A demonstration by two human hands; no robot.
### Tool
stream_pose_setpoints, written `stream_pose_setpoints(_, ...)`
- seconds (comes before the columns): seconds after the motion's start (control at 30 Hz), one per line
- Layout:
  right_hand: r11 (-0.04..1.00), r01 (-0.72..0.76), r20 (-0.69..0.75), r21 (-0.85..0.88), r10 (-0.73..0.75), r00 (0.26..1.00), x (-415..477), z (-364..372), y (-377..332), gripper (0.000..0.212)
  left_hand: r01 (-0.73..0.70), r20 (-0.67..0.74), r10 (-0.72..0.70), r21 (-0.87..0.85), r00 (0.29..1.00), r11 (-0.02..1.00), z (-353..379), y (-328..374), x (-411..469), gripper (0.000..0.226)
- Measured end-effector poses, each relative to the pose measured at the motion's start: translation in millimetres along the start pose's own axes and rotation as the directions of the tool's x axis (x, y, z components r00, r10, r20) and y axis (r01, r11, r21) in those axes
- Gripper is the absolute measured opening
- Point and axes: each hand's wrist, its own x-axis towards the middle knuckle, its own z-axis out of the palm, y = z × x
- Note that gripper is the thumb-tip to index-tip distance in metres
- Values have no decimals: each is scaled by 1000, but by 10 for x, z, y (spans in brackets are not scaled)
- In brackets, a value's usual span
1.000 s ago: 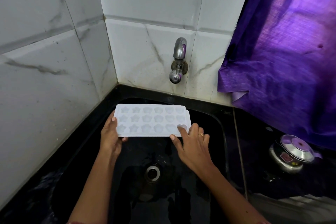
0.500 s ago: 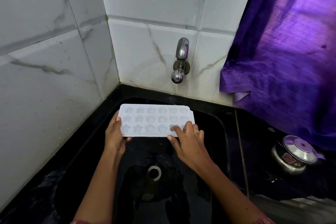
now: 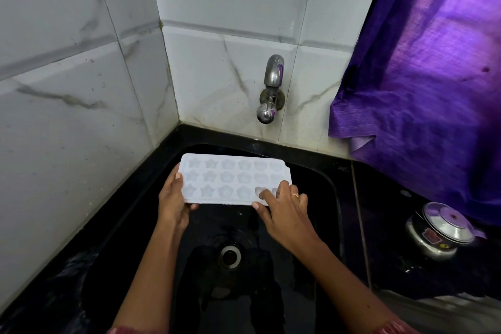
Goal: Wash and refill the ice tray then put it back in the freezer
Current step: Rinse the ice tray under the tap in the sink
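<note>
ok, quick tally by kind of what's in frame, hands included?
Hands: 2 (left hand, right hand)
Ice tray: 1
Tap: 1
Sink: 1
Drain: 1
Steel pot: 1
Purple curtain: 1
Total: 8

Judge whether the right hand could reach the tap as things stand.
Probably yes. Nothing stands between the right hand and the tap on the wall. It pinches the tray, but the left hand holds the other end.
</note>
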Motion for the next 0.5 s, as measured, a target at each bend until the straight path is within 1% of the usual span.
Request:
stream_pose_setpoints(0.03, 1000, -3, -2, -11, 3, 1000, 0, 7, -3, 42, 1, -2, -1, -1, 1000, 1000, 5, 3, -1, 36)
stream_pose_setpoints(0.17, 999, -6, -39, -51, 4, 999, 9, 27, -34, 60, 12, -2, -12, -6, 1000, 1000, 19, 11, -5, 36)
stream_pose_setpoints(0.4, 998, -6, -4, -64, 6, 1000, 5, 33, -42, 58, 6, -18, -6, -12, 1000, 1000, 40, 21, -13, 36)
stream_pose_setpoints(0.5, 999, -19, 19, -36, 19, 1000, 3, 22, -28, 56, 15, -18, -15, -7, 1000, 1000, 63, 23, -21, 36)
